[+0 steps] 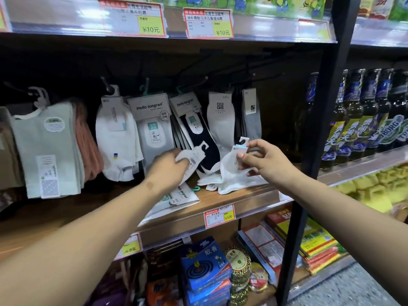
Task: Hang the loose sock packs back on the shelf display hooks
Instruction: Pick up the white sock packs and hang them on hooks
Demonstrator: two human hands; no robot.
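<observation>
White sock pack (231, 171), pinched at its card header by the right hand (262, 160), hung just above the shelf board (220, 199). The left hand (170, 166) was clamped on a second pack (194, 156). With both hands full, either hanger tab could miss the display hooks (251, 76), probably because those hooks sat dark and hard to see; a "Hello tongran" pack (181, 196) near the edge might slide off.

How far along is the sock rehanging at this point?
Done: several packs hang on the hooks. In hand: the left hand grips one white sock pack, and the right hand pinches another white pack by its hanger card. Left: a Hello tongran pack and loose white socks lie on the shelf.
</observation>
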